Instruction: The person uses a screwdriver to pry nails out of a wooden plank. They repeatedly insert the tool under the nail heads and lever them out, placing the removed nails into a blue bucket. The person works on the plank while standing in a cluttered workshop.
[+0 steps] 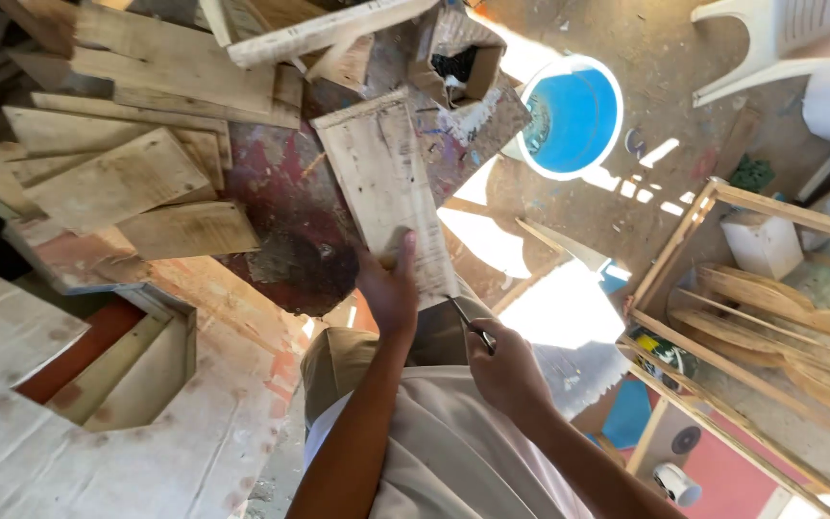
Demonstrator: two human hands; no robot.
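Board in left hand, thin tool in right

Head view: one pale wooden board (386, 187) runs up and away from the left hand (391, 288), which grips its near end, thumb on top. Right hand (506, 370), just beside the left, is clenched around one thin dark tool (463, 317), tip touching the board's near corner. One blue bucket (573, 120) sits beyond the right hand. Stack of loose planks (136, 144) lies left of the left hand, count unclear. One white chair (780, 43) far right.
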